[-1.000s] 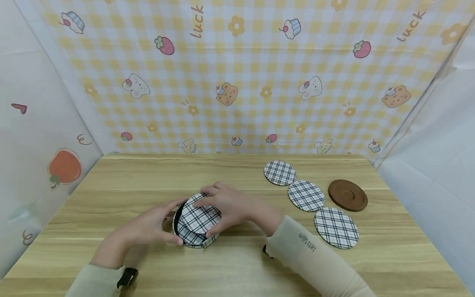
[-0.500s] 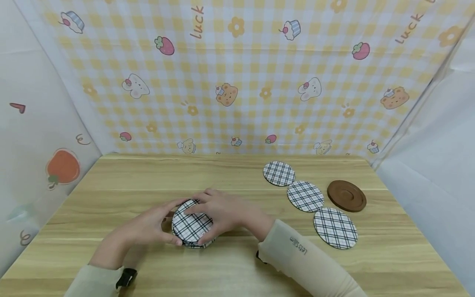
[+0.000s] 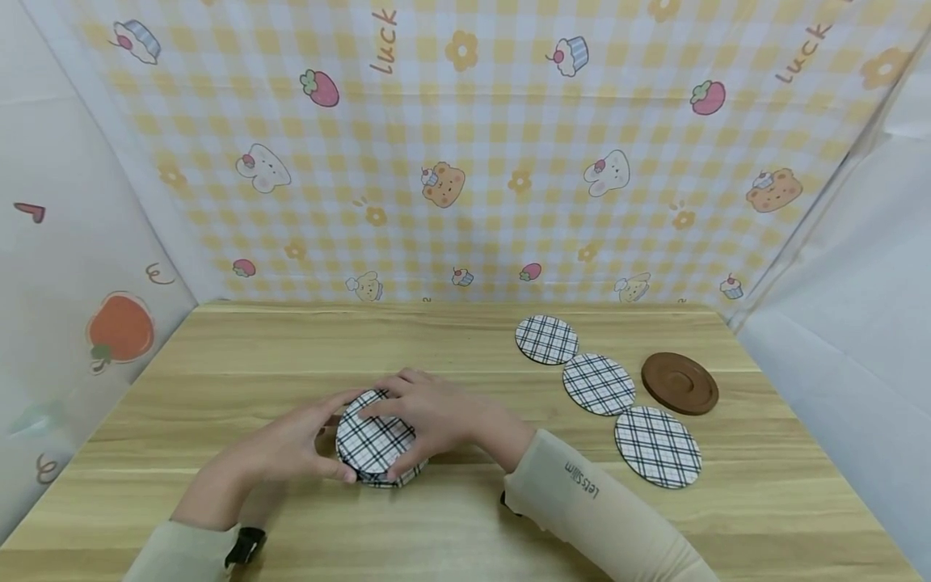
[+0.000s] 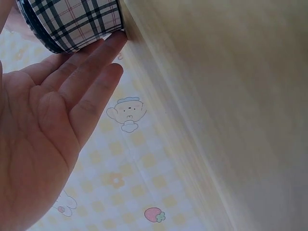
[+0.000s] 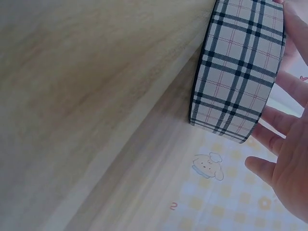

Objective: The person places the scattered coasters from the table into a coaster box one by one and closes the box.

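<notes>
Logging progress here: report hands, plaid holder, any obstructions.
Left hand cups plaid holder. Right hand holds plaid disc at its top. Nothing visibly blocking; other discs lie right.

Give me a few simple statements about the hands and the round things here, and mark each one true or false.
1. The left hand and the right hand are both at the round box. True.
2. The side of the round box is plain yellow. False: it is white with a dark checked pattern.
3. Three checked coasters and a brown disc lie on the table. True.
4. The brown disc is in the right hand. False: it lies near the checked coasters, and no hand touches it.
5. The right sleeve bears dark lettering. True.
</notes>
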`<state>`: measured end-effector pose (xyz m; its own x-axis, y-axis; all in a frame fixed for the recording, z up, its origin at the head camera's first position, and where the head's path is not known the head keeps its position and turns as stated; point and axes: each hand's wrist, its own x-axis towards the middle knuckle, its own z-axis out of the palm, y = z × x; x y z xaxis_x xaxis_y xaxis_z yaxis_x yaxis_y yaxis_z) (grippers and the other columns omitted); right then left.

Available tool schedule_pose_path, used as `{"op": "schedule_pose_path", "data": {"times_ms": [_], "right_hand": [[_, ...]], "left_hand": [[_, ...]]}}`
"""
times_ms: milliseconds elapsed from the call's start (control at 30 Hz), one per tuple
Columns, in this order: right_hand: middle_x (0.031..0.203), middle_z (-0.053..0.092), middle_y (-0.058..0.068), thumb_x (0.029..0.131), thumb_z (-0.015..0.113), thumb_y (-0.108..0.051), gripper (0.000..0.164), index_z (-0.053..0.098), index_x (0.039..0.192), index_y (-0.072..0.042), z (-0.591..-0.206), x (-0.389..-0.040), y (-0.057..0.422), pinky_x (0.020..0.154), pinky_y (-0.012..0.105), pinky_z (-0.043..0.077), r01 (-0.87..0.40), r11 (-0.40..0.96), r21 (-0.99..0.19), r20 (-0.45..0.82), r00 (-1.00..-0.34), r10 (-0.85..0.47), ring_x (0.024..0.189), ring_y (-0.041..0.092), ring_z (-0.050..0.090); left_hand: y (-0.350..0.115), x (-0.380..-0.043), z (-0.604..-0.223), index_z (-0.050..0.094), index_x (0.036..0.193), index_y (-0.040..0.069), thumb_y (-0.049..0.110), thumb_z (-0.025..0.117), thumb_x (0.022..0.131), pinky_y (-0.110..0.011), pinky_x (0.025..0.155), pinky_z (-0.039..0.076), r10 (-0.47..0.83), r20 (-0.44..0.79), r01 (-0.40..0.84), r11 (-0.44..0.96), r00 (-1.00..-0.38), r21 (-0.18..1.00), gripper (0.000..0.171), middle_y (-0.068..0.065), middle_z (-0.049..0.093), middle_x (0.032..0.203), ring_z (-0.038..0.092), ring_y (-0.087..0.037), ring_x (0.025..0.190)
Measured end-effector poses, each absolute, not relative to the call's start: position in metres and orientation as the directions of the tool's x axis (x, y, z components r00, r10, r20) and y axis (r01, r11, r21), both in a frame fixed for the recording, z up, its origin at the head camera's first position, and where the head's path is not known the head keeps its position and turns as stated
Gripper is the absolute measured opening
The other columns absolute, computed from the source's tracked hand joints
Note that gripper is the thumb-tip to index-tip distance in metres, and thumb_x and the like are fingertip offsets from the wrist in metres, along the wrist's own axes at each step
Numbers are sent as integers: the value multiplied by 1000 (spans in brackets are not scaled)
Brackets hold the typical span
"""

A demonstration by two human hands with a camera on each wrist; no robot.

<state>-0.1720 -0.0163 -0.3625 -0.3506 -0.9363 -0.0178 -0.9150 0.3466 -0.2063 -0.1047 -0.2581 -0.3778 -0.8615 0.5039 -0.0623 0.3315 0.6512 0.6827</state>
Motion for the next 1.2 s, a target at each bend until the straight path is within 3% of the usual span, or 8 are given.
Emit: {"op": "schedule_pose_path", "data": {"times_ms": [167, 433, 967, 1200], "right_hand": [[159, 35, 0, 77, 73, -67, 89, 41, 151, -30, -363, -173, -16, 121, 45, 33, -914, 350, -204, -34, -350, -936, 138, 19, 39], [158, 37, 2, 79, 75, -59, 86, 44, 150, -23, -363, -174, -7, 122, 42, 32, -904, 346, -250, -21, -353, -936, 141, 22, 38], [158, 39, 6, 81, 75, -55, 80, 47, 148, -22, -366, -198, 39, 120, 48, 34, -821, 490, -293, -26, -506, -862, 145, 27, 36], [157, 39, 10, 84, 76, -48, 74, 49, 147, -18, -369, -211, 63, 120, 49, 34, -802, 509, -313, -13, -532, -847, 145, 30, 36]], "left_hand": [[-258, -105, -378, 30, 154, 7, 50, 83, 71, -47, 101, 53, 509, -57, 336, 645, -859, 686, 108, -19, 44, 152, 60, -37, 122], [-258, -102, -378, 31, 153, 4, 50, 84, 70, -60, 101, 50, 494, -58, 325, 651, -868, 686, 108, -20, 45, 150, 59, -43, 122], [-256, -102, -376, 32, 151, -1, 48, 86, 67, -62, 103, 47, 456, -60, 300, 673, -888, 676, 112, -24, 49, 146, 59, -44, 121], [-255, -102, -375, 30, 152, 0, 46, 87, 66, -62, 104, 47, 452, -75, 283, 670, -889, 686, 113, -23, 49, 146, 59, -43, 122]]}}
